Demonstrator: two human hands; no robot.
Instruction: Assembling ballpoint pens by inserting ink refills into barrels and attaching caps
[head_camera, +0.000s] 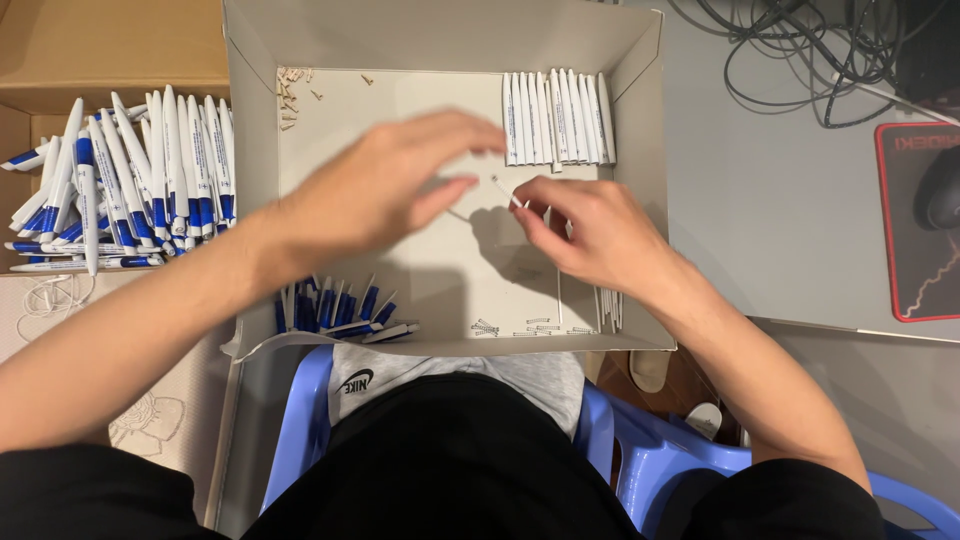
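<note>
Both my hands hover inside a shallow cardboard box (640, 200) on my lap. My right hand (590, 232) pinches a thin white refill tube (506, 192) between thumb and forefinger. My left hand (385, 185) is blurred, with fingers stretched toward that tube's tip; whether it touches the tube I cannot tell. A neat row of white pen barrels (556, 118) lies at the box's far right. Blue and white pen parts (335, 310) lie at its near left. Small springs (525, 327) rest along the near edge.
A second cardboard box holds a heap of assembled white and blue pens (130, 180) at the left. Tiny tan parts (290, 95) sit in the box's far left corner. At right lie tangled cables (800, 50), a red-edged mouse pad (915, 230) and a mouse (940, 190). Blue plastic chair (660, 450) below.
</note>
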